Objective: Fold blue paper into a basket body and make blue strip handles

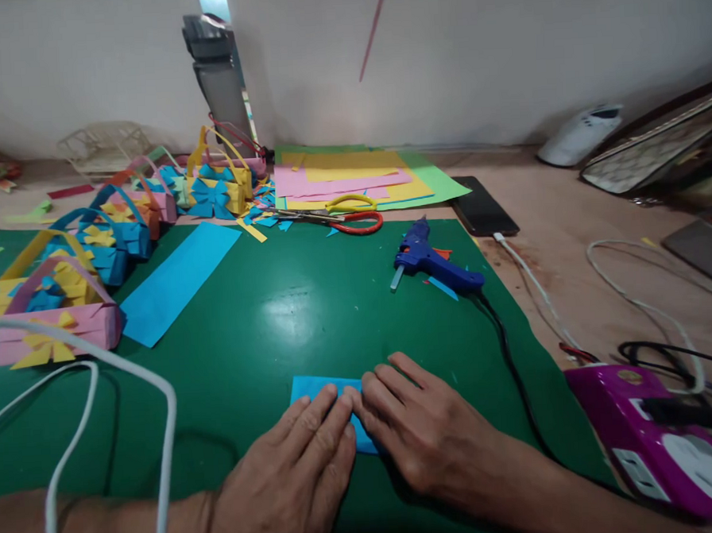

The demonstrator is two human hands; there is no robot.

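A small piece of blue paper lies on the green mat in front of me, its middle and near side mostly covered by my hands. My left hand rests flat on it with the fingers stretched out. From the right, my right hand presses on the paper with curled fingers, its thumb and forefinger meeting beside the left fingertips. Farther off to the left lies a longer blue paper strip, touched by neither hand.
Small paper baskets line the left. Scissors and coloured sheets lie at the back. A blue glue gun trails its cord on the right, near a phone and purple power strip. A white cable crosses the left foreground.
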